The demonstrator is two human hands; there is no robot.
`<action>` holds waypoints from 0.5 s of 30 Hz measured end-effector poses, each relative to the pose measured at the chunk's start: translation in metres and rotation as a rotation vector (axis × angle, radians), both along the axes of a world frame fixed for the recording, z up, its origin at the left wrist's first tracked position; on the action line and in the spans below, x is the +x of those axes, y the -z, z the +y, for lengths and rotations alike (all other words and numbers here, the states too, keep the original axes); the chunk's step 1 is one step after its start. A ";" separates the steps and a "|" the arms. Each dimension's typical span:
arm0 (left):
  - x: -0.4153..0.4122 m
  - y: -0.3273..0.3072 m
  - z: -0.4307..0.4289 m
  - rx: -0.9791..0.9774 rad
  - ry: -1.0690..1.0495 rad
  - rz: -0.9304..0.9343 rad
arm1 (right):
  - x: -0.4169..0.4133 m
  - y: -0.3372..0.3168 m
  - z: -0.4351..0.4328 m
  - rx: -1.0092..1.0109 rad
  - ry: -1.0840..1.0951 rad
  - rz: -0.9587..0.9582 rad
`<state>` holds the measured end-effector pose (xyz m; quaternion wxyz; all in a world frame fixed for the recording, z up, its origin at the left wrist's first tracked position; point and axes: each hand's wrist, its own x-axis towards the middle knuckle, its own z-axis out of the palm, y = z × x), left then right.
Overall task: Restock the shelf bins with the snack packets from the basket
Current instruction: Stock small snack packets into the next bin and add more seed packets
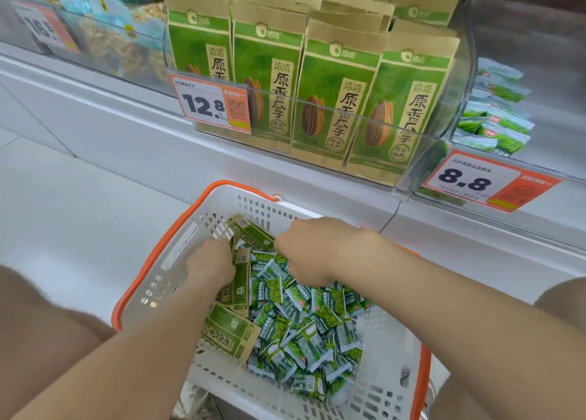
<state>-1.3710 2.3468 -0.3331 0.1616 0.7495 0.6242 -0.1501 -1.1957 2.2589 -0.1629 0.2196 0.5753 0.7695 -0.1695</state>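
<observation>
We have both hands in the basket [218, 198]. Left hand [211, 262] grips seed packets [242, 280] near its left wall; right hand [312, 250] curls over small green packets [304, 334], hold unclear.

The white shelf [222, 165] before me carries a clear bin [452, 115] of tall seed bags [333, 102] (tagged 12.8), small green packets [494, 124] alongside.

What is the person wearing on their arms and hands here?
Nothing that shows. The left hand and right hand are ungloved, with no watch or wristband in view. The left forearm and right forearm are bare, and no sleeve reaches into the frame.
</observation>
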 end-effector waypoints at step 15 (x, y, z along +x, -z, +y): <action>0.047 -0.154 -0.010 -0.536 0.297 -0.837 | 0.052 -0.026 -0.037 0.153 0.191 0.187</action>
